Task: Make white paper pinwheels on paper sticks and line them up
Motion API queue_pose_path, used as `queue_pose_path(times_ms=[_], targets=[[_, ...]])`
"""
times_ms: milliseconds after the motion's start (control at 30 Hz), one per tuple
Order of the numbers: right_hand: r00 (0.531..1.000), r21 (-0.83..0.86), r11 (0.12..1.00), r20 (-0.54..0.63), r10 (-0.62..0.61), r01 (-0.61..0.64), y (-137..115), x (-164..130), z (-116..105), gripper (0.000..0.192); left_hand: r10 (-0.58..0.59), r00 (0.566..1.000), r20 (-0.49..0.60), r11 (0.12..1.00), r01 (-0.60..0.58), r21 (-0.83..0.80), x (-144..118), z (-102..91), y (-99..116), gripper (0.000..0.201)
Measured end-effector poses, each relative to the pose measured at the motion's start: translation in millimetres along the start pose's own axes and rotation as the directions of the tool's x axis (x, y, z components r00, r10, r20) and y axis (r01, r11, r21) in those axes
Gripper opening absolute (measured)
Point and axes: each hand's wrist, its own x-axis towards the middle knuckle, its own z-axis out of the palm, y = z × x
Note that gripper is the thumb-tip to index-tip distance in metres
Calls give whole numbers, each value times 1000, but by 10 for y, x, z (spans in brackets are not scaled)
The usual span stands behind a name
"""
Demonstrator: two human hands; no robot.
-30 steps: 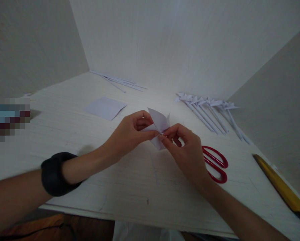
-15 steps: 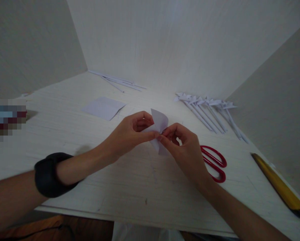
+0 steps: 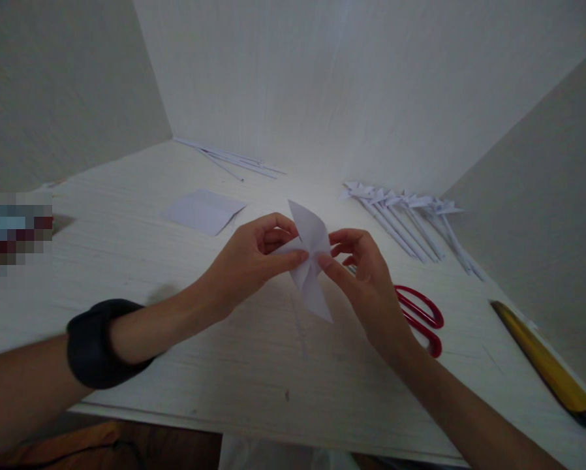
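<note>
A white paper pinwheel (image 3: 313, 230) is held up above the middle of the table, its curved blades pointing up, left and down. My left hand (image 3: 258, 258) pinches it from the left, with the thumb pressed close to the centre. From the right, my right hand (image 3: 364, 274) grips it too, thumb at the centre and fingers behind the paper. Just right of my right hand lies a pair of scissors with red handles (image 3: 423, 310); that hand covers part of them. To the left, behind my left hand, white paper squares (image 3: 202, 210) lie flat.
Thin rolled paper sticks (image 3: 234, 161) lie at the back left. Several finished paper pinwheels on sticks (image 3: 400, 209) are lined up at the back right. A yellow cutter (image 3: 538, 359) rests along the right edge. A blurred-out object (image 3: 14, 228) is at the far left.
The pinwheel's blades have spread and now face me more squarely, the lower blade showing longer. My right hand has shifted slightly right and up, its thumb now flat beside the centre.
</note>
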Motion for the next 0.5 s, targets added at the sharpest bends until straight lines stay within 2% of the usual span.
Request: queue_pose_path(times_ms=[200,333,500], targets=[[988,234,963,109,110,-133,-5,-6,18,21,5,1000,6,1000,-6,4,-14,-2,-3,18],[989,323,938,104,101,-129,-44,-7,29,15,5,1000,10,1000,-5,4,-9,-5,-12,16],[994,320,941,45,100,-109,-58,-4,43,24,-12,1000,15,1000,12,26,0,-1,-7,15]])
